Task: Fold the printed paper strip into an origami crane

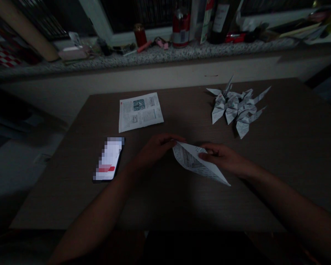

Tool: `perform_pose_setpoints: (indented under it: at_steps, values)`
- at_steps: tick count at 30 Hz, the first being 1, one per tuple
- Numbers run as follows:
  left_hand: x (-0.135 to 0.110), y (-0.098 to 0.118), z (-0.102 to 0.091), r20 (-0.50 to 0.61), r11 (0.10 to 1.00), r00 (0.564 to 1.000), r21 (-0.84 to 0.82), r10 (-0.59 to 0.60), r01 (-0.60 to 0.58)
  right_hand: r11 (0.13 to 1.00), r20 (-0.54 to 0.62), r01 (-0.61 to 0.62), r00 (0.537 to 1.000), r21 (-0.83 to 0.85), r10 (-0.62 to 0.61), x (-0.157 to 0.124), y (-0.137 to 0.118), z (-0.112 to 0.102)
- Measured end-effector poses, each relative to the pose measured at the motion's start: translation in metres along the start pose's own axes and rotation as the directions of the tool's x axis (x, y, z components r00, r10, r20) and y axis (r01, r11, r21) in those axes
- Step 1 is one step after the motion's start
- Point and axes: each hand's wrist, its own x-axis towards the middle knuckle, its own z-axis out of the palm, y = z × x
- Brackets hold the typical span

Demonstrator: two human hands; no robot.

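A partly folded sheet of printed paper (194, 162) is held above the table, its pointed end slanting down to the right. My left hand (161, 145) pinches its upper left corner between thumb and fingers. On the right side, my right hand (219, 156) grips the upper edge, thumb on the near face and fingers behind, partly hidden. Several folded paper cranes (237, 105) of similar printed paper stand grouped at the back right of the table. A flat printed sheet (140, 112) lies at the back left.
A lit phone (110, 158) lies on the dark wooden table (79, 147), left of my left forearm. Behind the table runs a granite windowsill (154, 55) crowded with a red can (181, 27), a dark bottle (220, 22), a small red jar (140, 35) and other clutter.
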Motion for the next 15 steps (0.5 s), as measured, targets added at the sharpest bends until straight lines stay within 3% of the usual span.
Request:
perform_pose_setpoints:
  at_steps: [15]
  values:
    - [-0.0019, 0.0038, 0.0068, -0.003, 0.999, 1.0, 0.035, 0.023, -0.023, 0.996, -0.038, -0.007, 0.999, -0.086, 0.003, -0.0003, 0.0042, -0.0007]
